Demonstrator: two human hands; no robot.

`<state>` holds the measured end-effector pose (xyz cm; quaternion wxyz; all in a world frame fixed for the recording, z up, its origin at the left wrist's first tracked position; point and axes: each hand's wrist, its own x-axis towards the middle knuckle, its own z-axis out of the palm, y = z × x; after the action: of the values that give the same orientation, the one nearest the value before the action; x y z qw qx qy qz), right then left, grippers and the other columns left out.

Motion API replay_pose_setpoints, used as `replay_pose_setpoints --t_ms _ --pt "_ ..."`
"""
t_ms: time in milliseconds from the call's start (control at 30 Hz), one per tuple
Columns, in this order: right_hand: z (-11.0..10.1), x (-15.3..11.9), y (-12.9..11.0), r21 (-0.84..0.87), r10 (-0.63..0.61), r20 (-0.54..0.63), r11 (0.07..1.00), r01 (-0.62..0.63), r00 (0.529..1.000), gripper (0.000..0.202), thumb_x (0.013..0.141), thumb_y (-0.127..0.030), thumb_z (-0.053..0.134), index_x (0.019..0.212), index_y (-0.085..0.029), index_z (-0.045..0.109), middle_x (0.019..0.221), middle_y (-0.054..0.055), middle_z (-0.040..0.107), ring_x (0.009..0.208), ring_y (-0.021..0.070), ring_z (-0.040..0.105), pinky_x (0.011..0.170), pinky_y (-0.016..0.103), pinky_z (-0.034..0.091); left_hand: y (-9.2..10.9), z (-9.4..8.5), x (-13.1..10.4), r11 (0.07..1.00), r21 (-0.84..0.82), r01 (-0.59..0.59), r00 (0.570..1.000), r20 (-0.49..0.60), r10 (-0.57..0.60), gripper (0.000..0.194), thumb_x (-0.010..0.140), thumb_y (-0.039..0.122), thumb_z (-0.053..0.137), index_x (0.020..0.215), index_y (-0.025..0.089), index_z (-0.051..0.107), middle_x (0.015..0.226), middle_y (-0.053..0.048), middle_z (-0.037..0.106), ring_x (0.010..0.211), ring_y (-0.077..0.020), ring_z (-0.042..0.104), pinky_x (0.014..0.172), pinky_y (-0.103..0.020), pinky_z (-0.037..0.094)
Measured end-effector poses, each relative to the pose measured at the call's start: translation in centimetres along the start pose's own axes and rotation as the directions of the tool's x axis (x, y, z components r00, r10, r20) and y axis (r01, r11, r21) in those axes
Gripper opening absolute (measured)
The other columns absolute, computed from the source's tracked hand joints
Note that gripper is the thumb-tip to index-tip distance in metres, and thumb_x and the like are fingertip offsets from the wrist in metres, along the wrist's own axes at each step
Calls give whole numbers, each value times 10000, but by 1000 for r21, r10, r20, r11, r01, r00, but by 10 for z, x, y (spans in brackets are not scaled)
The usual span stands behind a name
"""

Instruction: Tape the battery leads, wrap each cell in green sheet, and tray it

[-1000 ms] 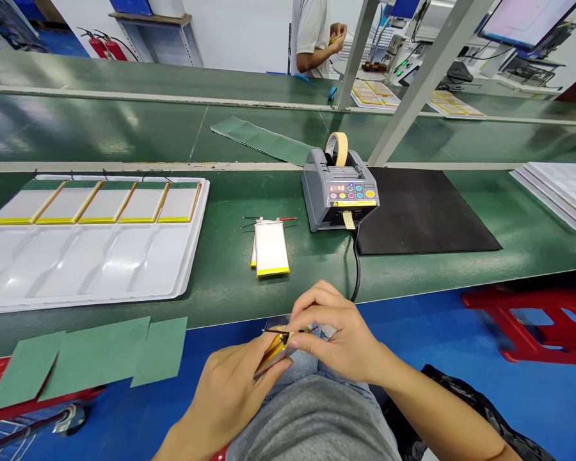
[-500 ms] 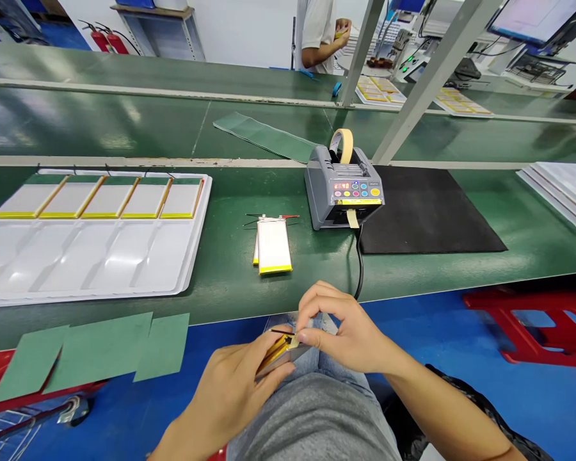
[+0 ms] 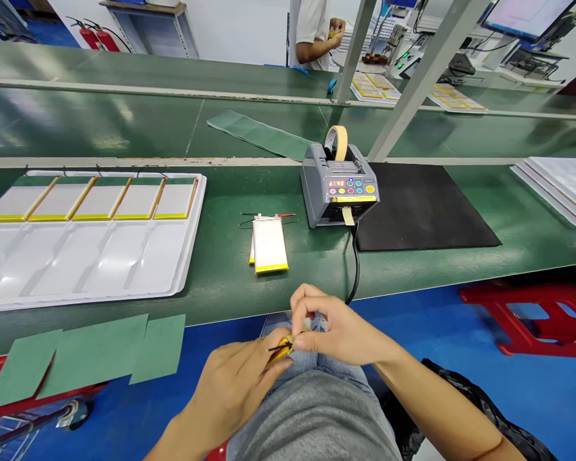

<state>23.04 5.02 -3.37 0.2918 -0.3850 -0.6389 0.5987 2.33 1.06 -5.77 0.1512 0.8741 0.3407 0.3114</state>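
Observation:
My left hand (image 3: 242, 371) is closed around a pouch battery cell (image 3: 281, 351), held above my lap with its yellow-taped end and a dark wire showing. Most of the cell is hidden by my fingers. My right hand (image 3: 329, 330) pinches at that same end, thumb and fingertips pressed on a pale strip of tape, only a scrap of which is visible. On the bench ahead lie two stacked battery cells (image 3: 270, 244), white with yellow lower edges and thin wires at the top. Right of them stands a grey tape dispenser (image 3: 338, 186) with a short tape strip (image 3: 348, 216) sticking out.
A white tray (image 3: 125, 296) at the left holds several cells in its back row. Green sheets (image 3: 96, 352) overhang the bench's front edge. A black mat (image 3: 422, 211), white sheets (image 3: 557, 186) and a red stool (image 3: 537, 317) are rightward. Across the bench stands a person (image 3: 312, 38).
The cell has been tilted in my left hand, so its flat side shows less and its yellow end faces me more. My right fingertips stay at its end. The view has shifted slightly.

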Motion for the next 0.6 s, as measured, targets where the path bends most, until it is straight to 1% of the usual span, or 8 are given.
replay_pose_setpoints --t_ms 100,167,233,300,367,433,533,600 --pt "0 8 15 167 106 74 979 -117 992 479 589 -387 818 924 -204 529 809 -34 427 725 107 391 655 248 347 4 1 -3 996 -63 59 998 38 -56 308 839 153 608 1138 135 536 901 -54 740 726 -147 700 617 -205 524" --pt "3 13 24 229 141 74 961 -154 987 553 586 -389 820 1014 -205 523 848 -26 447 737 101 398 669 243 347 7 3 -6 952 -130 276 958 115 -262 278 833 217 617 1103 185 557 838 -12 738 662 -144 690 581 -209 527" --pt "7 17 30 342 149 51 926 -158 987 548 632 -432 785 1057 -198 530 867 -13 475 728 93 424 670 240 363 11 6 -10 794 -252 553 832 216 -511 314 810 281 629 1110 226 554 833 13 731 664 -153 681 582 -225 537" --pt "8 19 33 475 166 22 866 -157 986 479 713 -502 700 1040 -184 552 843 -2 512 692 88 466 643 237 386 13 7 -17 551 -434 713 692 301 -656 379 777 328 647 1130 232 547 880 3 726 728 -175 676 628 -251 544" --pt "7 17 37 493 203 -16 853 -168 979 393 803 -530 587 922 -155 596 782 12 555 650 90 504 615 237 403 13 8 -27 319 -595 737 605 370 -705 396 751 352 671 1103 208 562 891 -17 717 770 -186 663 668 -258 534" --pt "7 11 44 386 251 21 891 -240 968 423 858 -524 507 760 -128 615 690 24 581 608 94 524 599 238 415 12 6 -42 131 -675 726 542 444 -714 403 729 371 703 1066 188 577 872 -26 705 756 -171 641 654 -236 509" --pt "19 -2 63 227 368 249 877 -423 896 457 858 -516 507 664 -115 606 622 35 600 571 97 546 591 241 439 9 4 -70 -125 -708 696 413 535 -737 439 691 397 750 1028 165 592 837 -30 690 683 -134 601 588 -197 462" --pt "39 -8 78 209 411 406 828 -521 816 339 804 -461 615 798 -122 615 711 43 641 634 108 589 631 247 465 8 3 -89 -226 -719 658 324 540 -777 456 682 418 756 1015 149 598 837 -41 688 645 -119 583 559 -188 441"
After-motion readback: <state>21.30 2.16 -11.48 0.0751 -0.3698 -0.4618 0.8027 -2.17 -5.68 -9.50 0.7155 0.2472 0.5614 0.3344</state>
